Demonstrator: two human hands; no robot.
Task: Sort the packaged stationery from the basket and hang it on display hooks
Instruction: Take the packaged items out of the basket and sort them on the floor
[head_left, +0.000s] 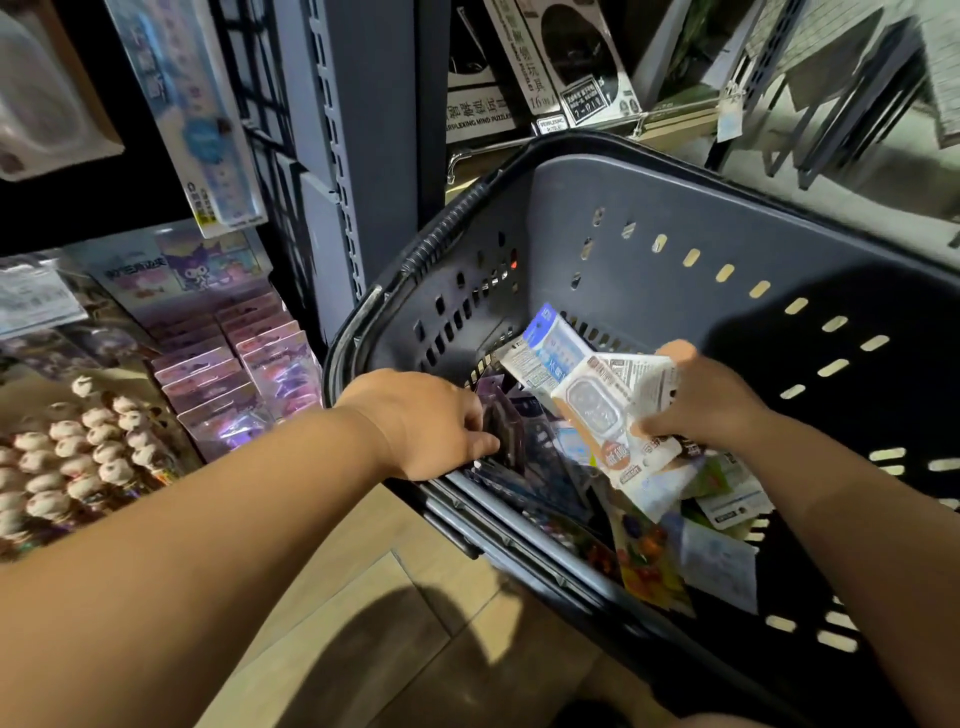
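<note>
You are pinching a loose fan of white packs in your right hand at centre frame and curling your left hand round dark purple packs inside the basket, so you are probably risking the fan slipping back into the mixed pile.

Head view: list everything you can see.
basket: one, dark grey, centre right
white packs: a few, white and blue, held inside basket
purple pack: at least one, dark purple, basket's left end
loose packs: several, mixed colours, basket bottom
carded packs: many, pink-purple, left shelf
round figures: many, white, lower left
hanging pack: one, pale blue, upper left
puzzle boxes: at least two, black and white, top shelf
left hand: grips purple pack
right hand: grips white packs
</note>
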